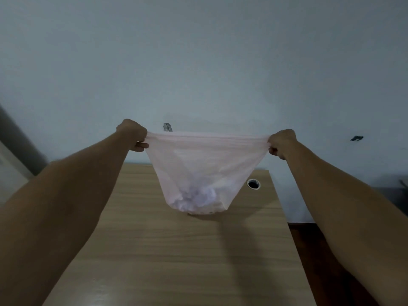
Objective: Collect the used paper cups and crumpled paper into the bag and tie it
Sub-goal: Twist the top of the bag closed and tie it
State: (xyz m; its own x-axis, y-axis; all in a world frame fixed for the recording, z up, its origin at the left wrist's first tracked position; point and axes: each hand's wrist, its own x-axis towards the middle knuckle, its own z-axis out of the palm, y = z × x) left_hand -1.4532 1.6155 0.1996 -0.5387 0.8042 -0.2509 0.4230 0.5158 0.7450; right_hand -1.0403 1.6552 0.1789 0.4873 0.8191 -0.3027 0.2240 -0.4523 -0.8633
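A thin, pale pink plastic bag [205,160] hangs stretched wide between my two hands, above the wooden table [154,250]. My left hand [133,135] is clenched on the bag's left top corner. My right hand [281,143] is clenched on its right top corner. The top edge is pulled taut and nearly level. White crumpled paper [198,198] and pale cup shapes show through the plastic at the bottom. The bag's underside touches or hovers just over the tabletop; I cannot tell which.
A round cable hole [253,184] sits in the table near its far right corner. A pale wall [198,62] stands behind the table, with small dark marks [356,138]. Dark floor [313,250] lies beyond the table's right edge.
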